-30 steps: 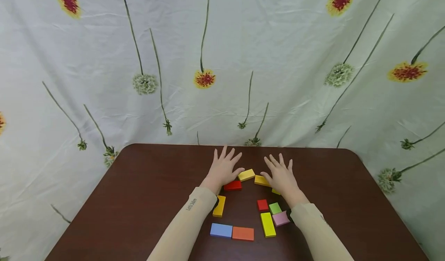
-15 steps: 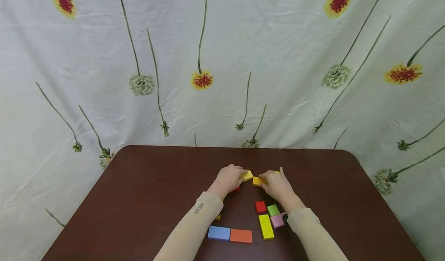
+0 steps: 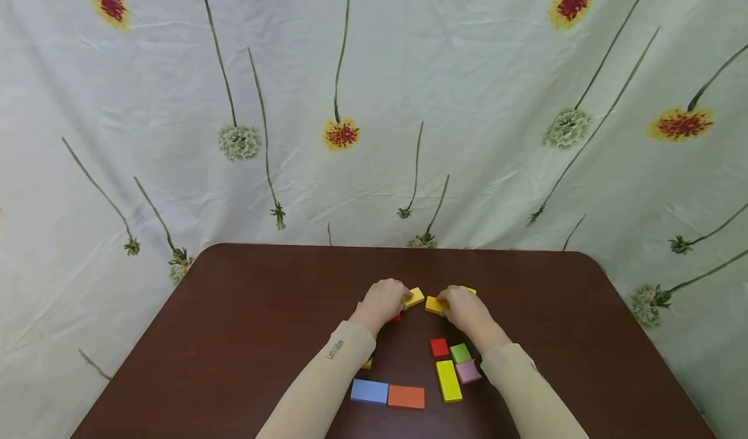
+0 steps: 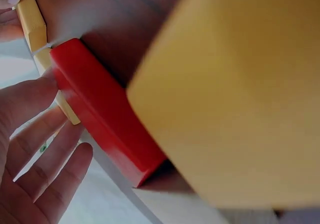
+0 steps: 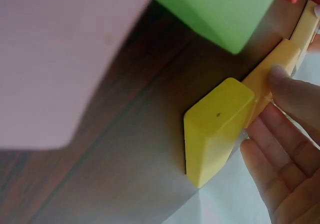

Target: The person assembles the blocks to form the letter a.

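Observation:
My left hand (image 3: 382,302) pinches a pale yellow block (image 3: 415,297) at the far middle of the table. In the left wrist view, a red block (image 4: 102,104) lies right beside the thumb and partly covers the pale block. My right hand (image 3: 465,308) grips an orange-yellow block (image 3: 434,304), thumb on its near side and fingers behind, as the right wrist view shows. A bright yellow block (image 5: 217,124) stands just beside that one. In the head view a small gap separates the two held blocks; both hands hide parts of them.
Nearer on the dark brown table (image 3: 263,335) lie a blue block (image 3: 369,391), an orange-red block (image 3: 406,397), a long yellow block (image 3: 448,381), a red one (image 3: 439,348), a green one (image 3: 460,352) and a pink one (image 3: 469,371). A flowered cloth (image 3: 374,186) hangs behind.
Both hands have come down from spread fingers above the table, and their fingers have closed on the two far blocks. Over the last half second the gap between those blocks has widened slightly.

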`<state>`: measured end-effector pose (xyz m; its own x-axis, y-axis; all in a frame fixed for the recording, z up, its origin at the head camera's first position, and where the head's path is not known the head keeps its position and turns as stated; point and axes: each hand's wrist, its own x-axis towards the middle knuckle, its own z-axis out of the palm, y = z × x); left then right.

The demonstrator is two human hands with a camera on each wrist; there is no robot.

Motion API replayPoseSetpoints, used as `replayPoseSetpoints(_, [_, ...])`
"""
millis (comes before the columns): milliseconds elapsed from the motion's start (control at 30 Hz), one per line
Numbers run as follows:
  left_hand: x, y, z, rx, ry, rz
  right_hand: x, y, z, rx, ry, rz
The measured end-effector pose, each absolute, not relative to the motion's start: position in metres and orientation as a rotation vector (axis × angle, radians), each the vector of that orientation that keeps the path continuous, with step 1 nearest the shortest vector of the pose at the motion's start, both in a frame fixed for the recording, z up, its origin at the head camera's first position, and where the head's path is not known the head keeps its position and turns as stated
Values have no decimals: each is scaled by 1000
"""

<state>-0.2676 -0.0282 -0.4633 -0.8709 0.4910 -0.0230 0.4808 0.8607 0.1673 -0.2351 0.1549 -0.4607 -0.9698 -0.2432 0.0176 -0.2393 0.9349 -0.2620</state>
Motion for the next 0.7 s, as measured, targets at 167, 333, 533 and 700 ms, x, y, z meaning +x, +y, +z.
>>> replayPoseSetpoints(167, [-270,-35,-462,703,2929,275,-240,154,-459,-375,3050,-433])
replayPoseSetpoints(333, [-268,-41,-461,666,2917,327,-244,150,-460,-365,3030,-453])
replayPoseSetpoints(533, [-267,-48,-463,642,2919,407,-247,142,-460,-386,3023,-468])
replayPoseSetpoints(700, [-269,-56,-466,621,2908,491,-249,136,-460,-379,3009,-512])
